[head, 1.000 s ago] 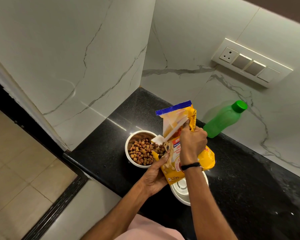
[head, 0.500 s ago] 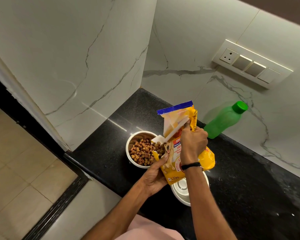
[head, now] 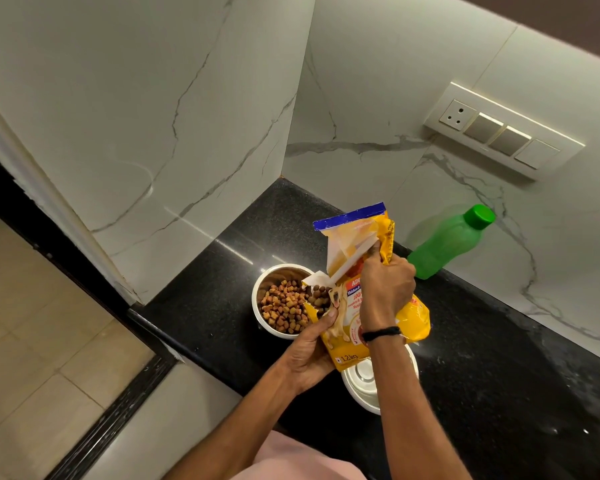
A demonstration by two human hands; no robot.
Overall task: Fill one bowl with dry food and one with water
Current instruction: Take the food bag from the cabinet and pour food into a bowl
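Note:
A yellow dry-food bag (head: 413,317) with a blue top strip is held over the black counter (head: 499,341). My left hand (head: 307,355) grips its lower corner from below. My right hand (head: 385,289) clasps its upper side, near the torn white opening. Kibble shows at the bag's mouth, right above a steel bowl (head: 274,271) that holds brown kibble. A second white bowl (head: 364,386) sits under the bag, partly hidden by my right forearm; I cannot tell what it holds. A green bottle (head: 447,247) with a green cap leans against the wall behind.
White marble walls meet in a corner behind the bowls. A switch panel (head: 499,133) is mounted on the right wall. The counter's front edge (head: 160,337) drops to a tiled floor on the left.

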